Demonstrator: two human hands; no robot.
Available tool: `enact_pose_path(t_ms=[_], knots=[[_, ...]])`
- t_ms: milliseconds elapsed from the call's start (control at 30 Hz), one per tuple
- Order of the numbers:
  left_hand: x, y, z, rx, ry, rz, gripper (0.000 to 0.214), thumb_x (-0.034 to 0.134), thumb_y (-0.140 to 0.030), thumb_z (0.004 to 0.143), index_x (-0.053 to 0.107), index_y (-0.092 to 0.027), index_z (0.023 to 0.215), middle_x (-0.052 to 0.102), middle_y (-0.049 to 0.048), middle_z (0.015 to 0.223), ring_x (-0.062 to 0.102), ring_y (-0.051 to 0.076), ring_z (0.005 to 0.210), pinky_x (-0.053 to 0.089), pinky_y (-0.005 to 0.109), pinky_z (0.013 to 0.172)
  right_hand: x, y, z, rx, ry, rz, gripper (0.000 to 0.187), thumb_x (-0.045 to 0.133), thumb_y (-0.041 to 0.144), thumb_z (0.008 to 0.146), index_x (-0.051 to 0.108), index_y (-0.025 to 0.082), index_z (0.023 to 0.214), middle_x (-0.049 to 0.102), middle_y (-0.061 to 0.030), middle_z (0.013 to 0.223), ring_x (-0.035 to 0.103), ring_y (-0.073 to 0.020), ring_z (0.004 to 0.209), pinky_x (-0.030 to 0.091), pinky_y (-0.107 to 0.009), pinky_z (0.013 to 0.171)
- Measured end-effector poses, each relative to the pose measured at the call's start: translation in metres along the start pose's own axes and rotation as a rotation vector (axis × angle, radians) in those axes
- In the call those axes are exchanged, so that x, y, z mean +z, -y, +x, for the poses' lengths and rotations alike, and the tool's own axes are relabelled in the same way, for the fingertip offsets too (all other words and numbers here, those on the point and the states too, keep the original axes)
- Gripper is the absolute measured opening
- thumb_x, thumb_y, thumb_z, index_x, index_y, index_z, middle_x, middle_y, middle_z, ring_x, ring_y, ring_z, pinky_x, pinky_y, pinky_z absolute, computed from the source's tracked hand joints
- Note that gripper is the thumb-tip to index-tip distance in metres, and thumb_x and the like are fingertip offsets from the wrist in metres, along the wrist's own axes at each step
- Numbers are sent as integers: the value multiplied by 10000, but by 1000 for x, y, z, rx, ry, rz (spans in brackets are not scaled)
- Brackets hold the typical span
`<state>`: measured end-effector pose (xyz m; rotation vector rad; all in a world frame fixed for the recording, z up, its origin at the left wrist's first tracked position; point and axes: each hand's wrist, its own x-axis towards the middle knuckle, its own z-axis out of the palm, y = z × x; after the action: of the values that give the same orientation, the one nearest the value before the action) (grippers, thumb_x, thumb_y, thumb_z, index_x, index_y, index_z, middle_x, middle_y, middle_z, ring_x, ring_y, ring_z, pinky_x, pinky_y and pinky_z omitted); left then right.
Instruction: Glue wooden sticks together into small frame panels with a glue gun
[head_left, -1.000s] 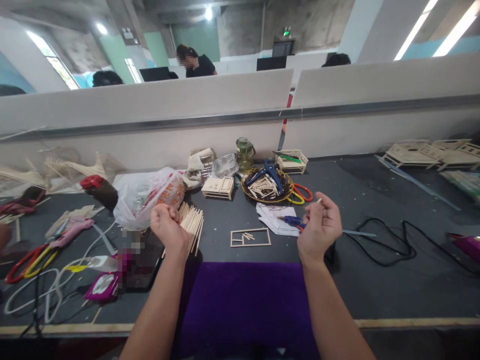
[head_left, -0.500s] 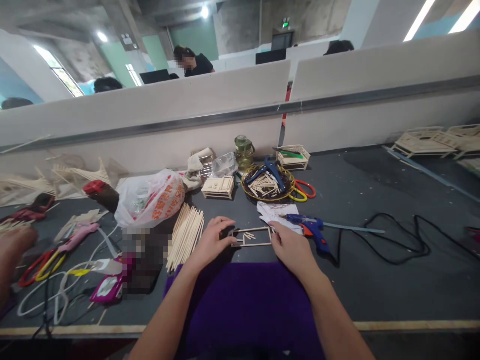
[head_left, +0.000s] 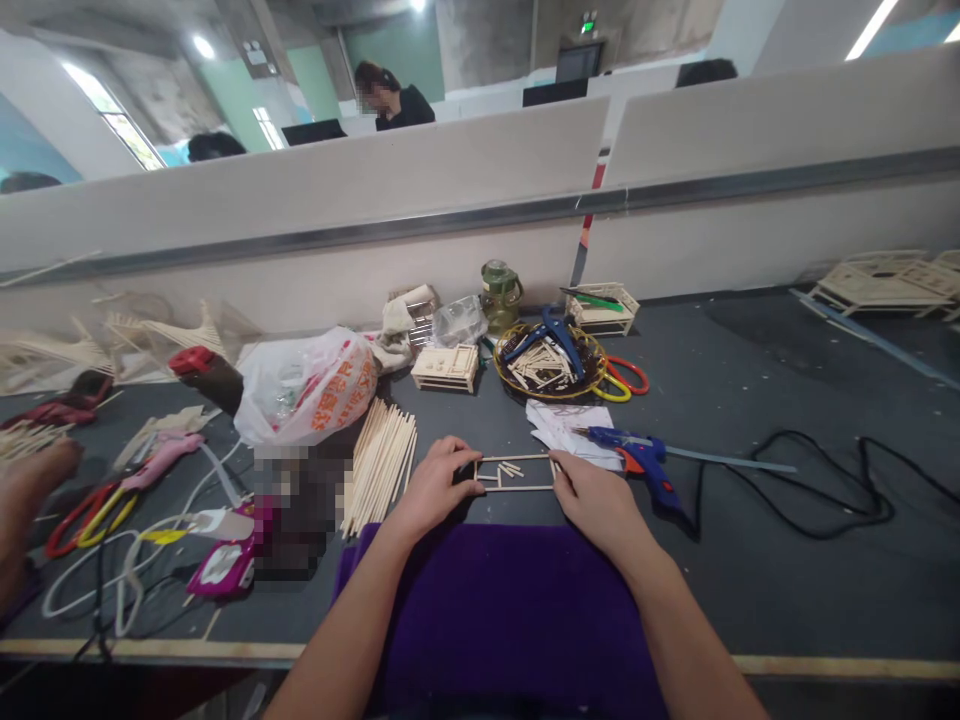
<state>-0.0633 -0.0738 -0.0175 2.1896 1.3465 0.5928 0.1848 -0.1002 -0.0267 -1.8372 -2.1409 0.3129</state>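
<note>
A small rectangular frame of thin wooden sticks lies on the dark table in front of me. My left hand grips its left end between thumb and fingers. At the opposite end, my right hand pinches the frame's right corner area. A crosspiece stands inside the frame near the left, and a few short stick pieces lie loose within its outline. Just beyond my right hand is a blue glue gun with a clear glue stick in its back, beside crumpled white paper.
Long sticks lie in a bundle left of my hands, near a white plastic bag. Behind are a basket of short sticks, red-and-yellow scissors and a small stick model. Another person's hand is at far left; a black cable loops right.
The view has tilted and shifted slightly, so the table's contents appear a little further right. Both hands still hold the stick frame in nearly the same place.
</note>
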Motion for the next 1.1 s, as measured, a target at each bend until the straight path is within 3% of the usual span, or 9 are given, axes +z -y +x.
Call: enact_pose_path(t_ms=[1100], knots=[[0,4,-5,25,4,-39,430,734,-262,711,613,-255,1124,546,34,1076,511,209,1031,406,343,916,-1,2,0,30,17,11,329,400,216,884,606,211,1141,703,-53,1067,666,-218,910,423,-279,683]])
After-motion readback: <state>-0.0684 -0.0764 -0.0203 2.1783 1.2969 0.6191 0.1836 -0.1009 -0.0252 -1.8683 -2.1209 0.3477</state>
